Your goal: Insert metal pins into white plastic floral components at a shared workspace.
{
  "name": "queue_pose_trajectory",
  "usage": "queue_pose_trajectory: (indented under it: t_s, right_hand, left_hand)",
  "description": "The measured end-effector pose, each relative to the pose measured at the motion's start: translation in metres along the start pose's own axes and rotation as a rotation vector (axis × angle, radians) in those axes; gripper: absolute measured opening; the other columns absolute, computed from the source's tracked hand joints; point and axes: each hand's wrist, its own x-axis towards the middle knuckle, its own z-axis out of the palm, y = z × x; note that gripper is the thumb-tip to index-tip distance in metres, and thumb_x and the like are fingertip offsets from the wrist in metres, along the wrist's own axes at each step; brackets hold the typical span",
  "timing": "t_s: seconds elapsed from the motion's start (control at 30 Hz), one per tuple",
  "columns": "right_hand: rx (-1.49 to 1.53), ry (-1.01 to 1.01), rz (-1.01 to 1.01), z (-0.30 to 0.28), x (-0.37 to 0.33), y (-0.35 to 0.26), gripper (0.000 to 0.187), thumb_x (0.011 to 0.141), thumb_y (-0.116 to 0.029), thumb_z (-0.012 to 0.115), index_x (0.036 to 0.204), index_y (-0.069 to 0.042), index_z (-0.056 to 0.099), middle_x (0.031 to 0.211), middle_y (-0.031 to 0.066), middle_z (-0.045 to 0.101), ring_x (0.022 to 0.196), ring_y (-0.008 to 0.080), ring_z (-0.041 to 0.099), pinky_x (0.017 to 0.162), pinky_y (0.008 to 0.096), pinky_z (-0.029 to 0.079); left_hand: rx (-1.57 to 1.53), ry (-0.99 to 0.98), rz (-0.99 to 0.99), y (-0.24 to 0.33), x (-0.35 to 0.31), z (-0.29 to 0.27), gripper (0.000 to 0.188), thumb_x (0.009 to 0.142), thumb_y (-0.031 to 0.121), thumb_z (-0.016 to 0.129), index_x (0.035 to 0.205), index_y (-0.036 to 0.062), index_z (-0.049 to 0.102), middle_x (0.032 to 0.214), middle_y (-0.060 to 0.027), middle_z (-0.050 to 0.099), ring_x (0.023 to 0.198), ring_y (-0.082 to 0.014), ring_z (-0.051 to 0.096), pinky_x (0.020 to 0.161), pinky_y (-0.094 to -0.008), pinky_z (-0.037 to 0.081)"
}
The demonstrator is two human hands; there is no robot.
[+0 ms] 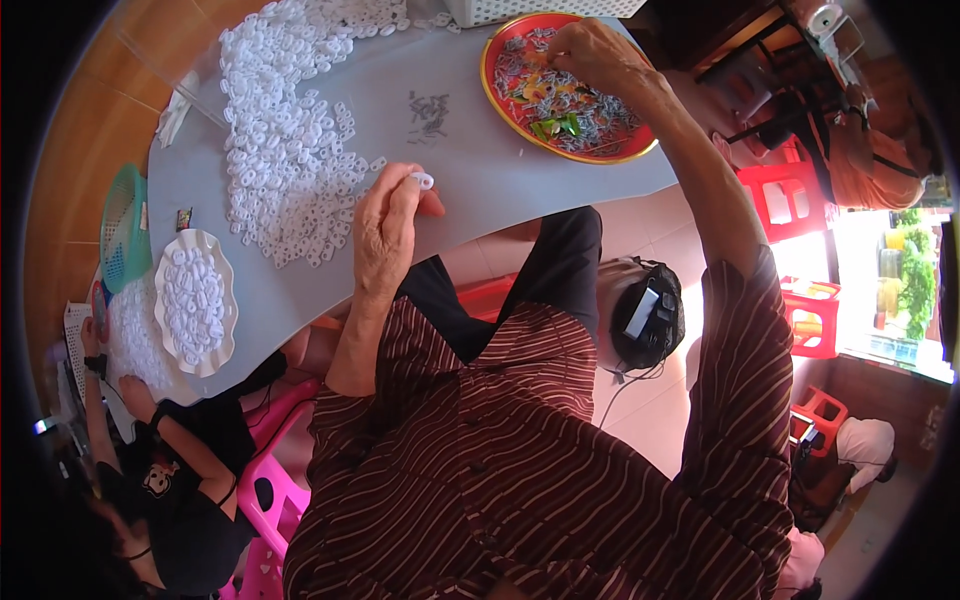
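Observation:
My left hand (385, 225) is closed over the table's near edge, pinching a small white oval plastic piece (424, 181) with a hole in it. My right hand (598, 58) reaches over a round red tray (490, 75) with a yellow rim, fingertips pinched together above its contents. Whatever sits between those fingertips is hidden. Many small grey pieces (600, 110) lie in the tray, whose bottom has a coloured pattern. A little heap of similar grey pieces (428, 117) rests on the grey table (330, 290) between my hands. Left of it spreads a large pile of white plastic pieces (275, 130).
A scalloped white dish (228, 300) of white pieces stands at the left, near a green basket (122, 235). Another person's hand (137, 395) is beside a further white pile. A white perforated basket (540, 8) borders the far edge. Red stools (780, 200) stand right.

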Motion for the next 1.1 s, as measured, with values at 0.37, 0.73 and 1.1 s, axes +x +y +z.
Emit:
queue_pose_trajectory:
  t_s: [0.37,0.73,1.1]
  right_hand:
    - [-0.022,0.112,0.068,0.005,0.005,-0.012,0.036,0.074,-0.033,0.072,0.072,0.001,0.062,0.068,0.0172,0.062,0.067,0.0334,0.062,0.063,0.0429,0.05]
    - [1.376,-0.01,0.195,0.022,-0.045,-0.143,0.015,0.084,-0.009,0.064,0.094,0.002,0.064,0.072,0.0028,0.062,0.064,0.0077,0.058,0.061,0.0229,0.05]
    - [1.453,0.24,0.262,0.05,-0.066,-0.162,0.012,0.085,-0.007,0.063,0.091,0.002,0.063,0.071,0.0004,0.06,0.062,0.005,0.051,0.058,0.0196,0.045]
  left_hand:
    - [-0.055,0.018,0.1,-0.016,0.003,0.002,0.019,0.09,0.016,0.047,0.089,-0.0006,0.056,0.065,-0.0063,0.058,0.061,-0.0109,0.051,0.061,-0.0252,0.042]
    - [-0.194,0.032,0.089,-0.011,0.0,-0.005,0.014,0.088,0.014,0.055,0.089,-0.0002,0.057,0.075,-0.0036,0.061,0.069,-0.0101,0.059,0.064,-0.0229,0.045]
    - [0.665,0.053,0.488,-0.013,0.025,-0.03,0.006,0.08,0.006,0.057,0.083,0.0008,0.056,0.073,-0.0125,0.055,0.075,-0.0263,0.054,0.069,-0.0353,0.045]
